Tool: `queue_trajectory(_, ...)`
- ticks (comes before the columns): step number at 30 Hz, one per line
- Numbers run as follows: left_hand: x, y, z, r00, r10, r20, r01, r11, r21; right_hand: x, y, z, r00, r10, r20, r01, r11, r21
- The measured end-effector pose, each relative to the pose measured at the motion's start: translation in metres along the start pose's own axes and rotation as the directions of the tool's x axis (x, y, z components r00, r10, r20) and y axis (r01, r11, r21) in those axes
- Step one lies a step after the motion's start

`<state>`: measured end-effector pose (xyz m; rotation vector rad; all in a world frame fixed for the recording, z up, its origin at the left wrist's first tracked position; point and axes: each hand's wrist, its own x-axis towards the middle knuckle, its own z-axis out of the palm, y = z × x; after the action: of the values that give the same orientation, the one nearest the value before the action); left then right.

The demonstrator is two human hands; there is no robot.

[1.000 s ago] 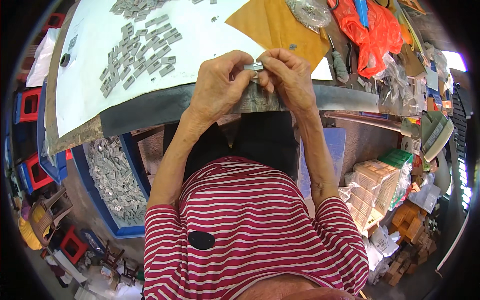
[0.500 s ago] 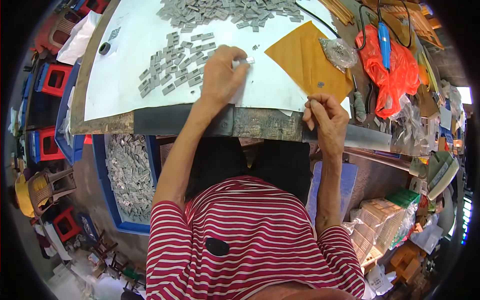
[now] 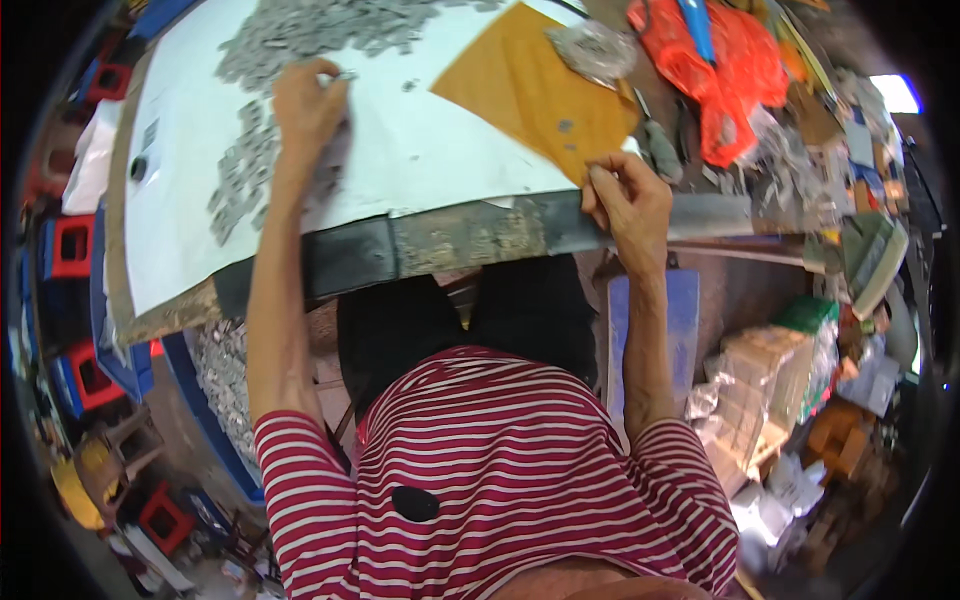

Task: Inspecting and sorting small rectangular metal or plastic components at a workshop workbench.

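Observation:
My left hand (image 3: 308,108) is over the white sheet (image 3: 400,150), at the near edge of a big pile of small grey rectangular metal pieces (image 3: 300,40). Its fingers are bent together, and a small grey bit shows at the fingertips, too blurred to name. Below and left of this hand lies a looser group of the same pieces (image 3: 240,170), partly hidden by my forearm. My right hand (image 3: 632,200) is at the table's front edge by the corner of a brown paper sheet (image 3: 530,90). Thumb and forefinger are pinched; whatever they hold is too small to make out.
A clear bag of small parts (image 3: 595,52) lies on the brown paper. Right of it are a red plastic bag (image 3: 725,80) and a blue-handled tool (image 3: 697,30). A black ring (image 3: 138,168) sits at the left. Below the table stands a blue bin (image 3: 205,420) of metal pieces.
My left hand has moved left and away from me, from beside the loose pieces to the big pile. My right hand keeps its pinch by the brown paper. The whole view has shifted.

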<state>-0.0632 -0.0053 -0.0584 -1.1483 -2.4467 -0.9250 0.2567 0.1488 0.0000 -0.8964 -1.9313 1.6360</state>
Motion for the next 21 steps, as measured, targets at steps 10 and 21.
queue_trajectory(10,-0.007,0.017,-0.016,0.996,-0.071,0.056,0.075,0.995,-0.071,0.049,0.034,-0.022,0.945,-0.328,0.004,0.301,0.862,-0.409)
queue_trajectory(21,-0.008,0.023,-0.025,0.989,-0.099,0.106,0.107,0.992,-0.063,0.055,0.026,-0.021,0.893,-0.339,0.296,0.447,0.750,-0.487)
